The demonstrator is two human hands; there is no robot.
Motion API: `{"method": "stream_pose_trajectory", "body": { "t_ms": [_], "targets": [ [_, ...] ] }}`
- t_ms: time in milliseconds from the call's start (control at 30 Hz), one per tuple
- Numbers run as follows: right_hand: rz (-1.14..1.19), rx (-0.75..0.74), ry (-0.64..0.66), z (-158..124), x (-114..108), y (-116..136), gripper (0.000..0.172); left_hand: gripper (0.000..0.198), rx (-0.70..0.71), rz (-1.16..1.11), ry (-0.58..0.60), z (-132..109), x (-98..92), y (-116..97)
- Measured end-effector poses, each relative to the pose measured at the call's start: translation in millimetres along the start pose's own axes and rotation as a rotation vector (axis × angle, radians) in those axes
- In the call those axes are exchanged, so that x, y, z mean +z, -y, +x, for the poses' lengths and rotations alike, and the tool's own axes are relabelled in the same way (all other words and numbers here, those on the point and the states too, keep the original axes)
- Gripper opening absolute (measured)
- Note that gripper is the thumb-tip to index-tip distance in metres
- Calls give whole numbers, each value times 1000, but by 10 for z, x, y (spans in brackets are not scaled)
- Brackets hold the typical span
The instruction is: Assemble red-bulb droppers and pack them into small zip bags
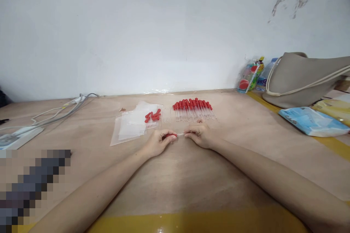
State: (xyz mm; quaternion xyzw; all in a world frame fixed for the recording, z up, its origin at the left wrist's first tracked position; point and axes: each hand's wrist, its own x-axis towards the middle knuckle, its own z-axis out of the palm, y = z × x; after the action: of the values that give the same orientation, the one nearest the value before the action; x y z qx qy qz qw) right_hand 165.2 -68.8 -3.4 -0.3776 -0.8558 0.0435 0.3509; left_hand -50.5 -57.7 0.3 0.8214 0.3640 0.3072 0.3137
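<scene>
My left hand [158,141] is pinched on a red rubber bulb [171,135]. My right hand [199,134] pinches a thin clear glass tube [180,134] whose end meets that bulb. Both hands rest low on the wooden table [175,174]. Just beyond them lies a row of several finished droppers with red bulbs [193,108]. Left of that row lie a few bare glass tubes [165,115] and a small heap of loose red bulbs [153,115] on clear plastic bags [128,127].
Grey and white cables [60,113] and a flat white device [16,137] lie at the far left. At the right stand a beige bag [303,80], bottles in a plastic bag [250,76] and a blue tissue pack [313,121]. A white wall backs the table.
</scene>
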Motion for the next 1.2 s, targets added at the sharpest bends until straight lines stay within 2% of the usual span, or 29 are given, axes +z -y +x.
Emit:
{"method": "stream_pose_trajectory", "body": {
  "t_ms": [200, 500, 900, 1100, 1200],
  "targets": [
    [-116, -20, -54, 0, 21, 106, 18, 22, 67, 149, -44, -19, 9, -20],
    [-192, -38, 31, 12, 47, 186, 30, 20, 221, 259, -39, -63, 9, -33],
    [-142, 31, 159, 35, 92, 220, 31, 20, 388, 342, -15, -31, -22, -3],
    [-150, 6, 222, 121, -52, 272, 25, 21, 327, 374, -64, -12, -91, 27],
    [-147, 58, 183, 143, -159, 188, 17, 31, 281, 397, -113, -41, -131, 42]
  ]
}}
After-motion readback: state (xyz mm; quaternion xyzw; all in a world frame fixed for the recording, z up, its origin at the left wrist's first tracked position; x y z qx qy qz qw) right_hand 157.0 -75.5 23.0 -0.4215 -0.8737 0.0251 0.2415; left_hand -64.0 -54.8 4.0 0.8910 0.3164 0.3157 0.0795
